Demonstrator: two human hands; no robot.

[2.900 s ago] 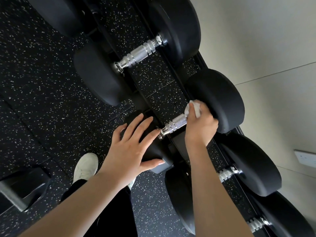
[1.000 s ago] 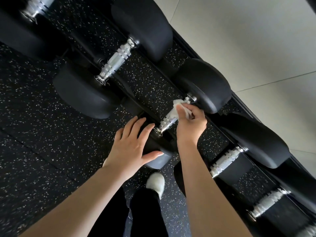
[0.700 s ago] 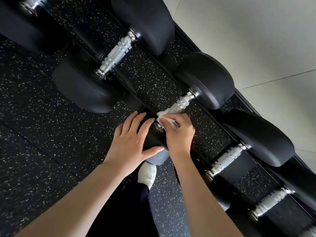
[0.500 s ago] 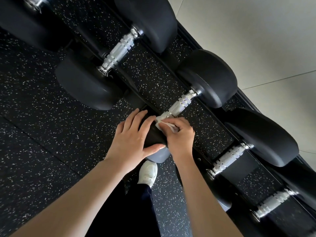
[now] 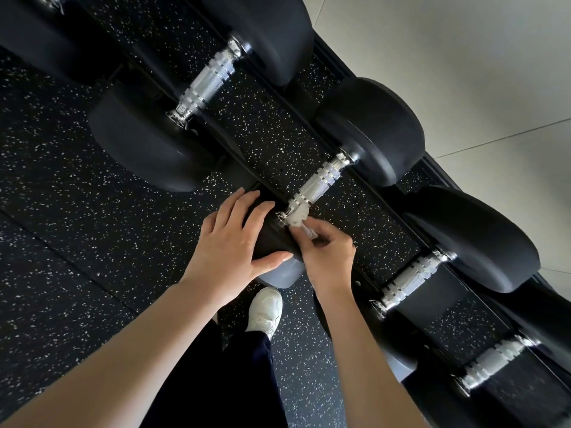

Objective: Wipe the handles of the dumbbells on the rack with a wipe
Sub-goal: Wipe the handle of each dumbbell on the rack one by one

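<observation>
Several black dumbbells with knurled chrome handles lie across a black rack [image 5: 330,61]. My right hand [image 5: 327,251] pinches a small white wipe [image 5: 298,217] against the near end of the middle dumbbell's handle [image 5: 318,183], beside the near head. My left hand [image 5: 234,239] lies flat with fingers spread on that near head [image 5: 278,242], which it partly covers. The far head [image 5: 377,131] is uncovered.
Neighbouring handles lie to the upper left [image 5: 207,81], lower right [image 5: 411,279] and far lower right [image 5: 494,359]. Black speckled rubber floor [image 5: 77,242] lies to the left. My white shoe [image 5: 265,310] stands below the rack. A pale wall [image 5: 463,57] rises behind.
My right hand slid the wipe from the far end of the handle to its near end. The left hand stayed on the near head. The view shifted slightly.
</observation>
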